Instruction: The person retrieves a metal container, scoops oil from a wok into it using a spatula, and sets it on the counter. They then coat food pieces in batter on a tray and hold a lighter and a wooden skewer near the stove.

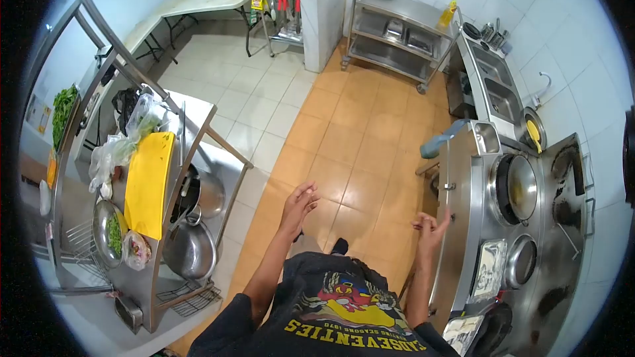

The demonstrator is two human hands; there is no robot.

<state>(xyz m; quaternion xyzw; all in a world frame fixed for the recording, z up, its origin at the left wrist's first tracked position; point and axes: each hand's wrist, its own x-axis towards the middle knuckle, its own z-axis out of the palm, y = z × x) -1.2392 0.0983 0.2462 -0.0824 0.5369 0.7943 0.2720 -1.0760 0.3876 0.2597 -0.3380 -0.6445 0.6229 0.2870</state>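
Observation:
Held out in front of my body, my left hand is empty, its fingers loosely bent and apart above the tiled floor. My right hand has a finger stretched out and the others partly curled, with nothing seen in it. It is nearest the front of the steel stove counter; whether it touches the counter I cannot tell. A wok sits on the burner beyond that hand, and a smaller round pan is closer to me. To the left of my left hand stands a steel prep table with a yellow cutting board.
Beside the board are a bowl of chopped greens and plastic bags. A large pot and a steel bowl occupy the shelf below. A steel trolley stands at the back, near the double sink. Orange tiles run between the counters.

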